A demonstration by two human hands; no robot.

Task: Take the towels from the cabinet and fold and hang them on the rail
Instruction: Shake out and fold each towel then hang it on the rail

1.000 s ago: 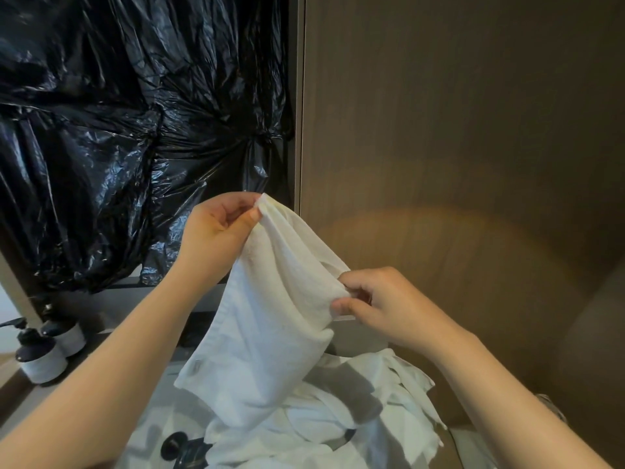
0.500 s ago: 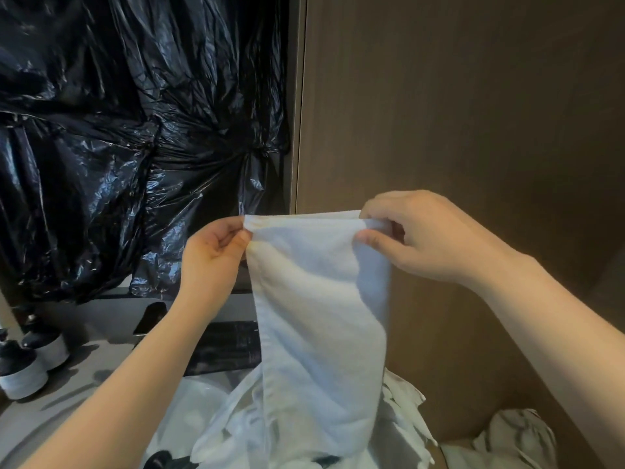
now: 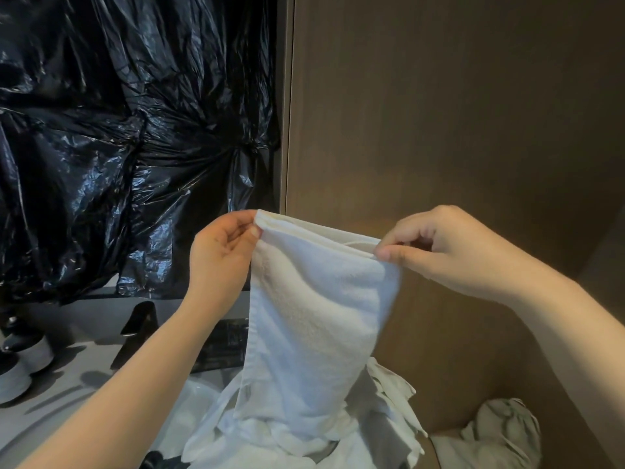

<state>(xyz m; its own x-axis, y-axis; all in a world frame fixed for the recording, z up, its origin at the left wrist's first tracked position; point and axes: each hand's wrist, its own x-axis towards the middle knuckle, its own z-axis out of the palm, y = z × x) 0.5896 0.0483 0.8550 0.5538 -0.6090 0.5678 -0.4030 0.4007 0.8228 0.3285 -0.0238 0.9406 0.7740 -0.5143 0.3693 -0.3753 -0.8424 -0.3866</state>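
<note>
The towel [image 3: 318, 319] hangs doubled, its lower end lost in a white heap [image 3: 280, 445]. The left hand [image 3: 220, 262] and right hand [image 3: 449, 255] each close a pinching grip on a top corner. Behind the towel stands a wood panel [image 3: 439, 113]. Left of the towel are a grey worktop [image 3: 67, 377], cut-off bottles [image 3: 20, 367] and black plastic [image 3: 118, 130].

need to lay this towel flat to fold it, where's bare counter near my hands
Bare grey counter lies between the two grey containers at far left and the black wedge-shaped object, and in front of them. Under the towel it is crowded: a white towel pile, then crumpled cloth by the wood panel.
</note>
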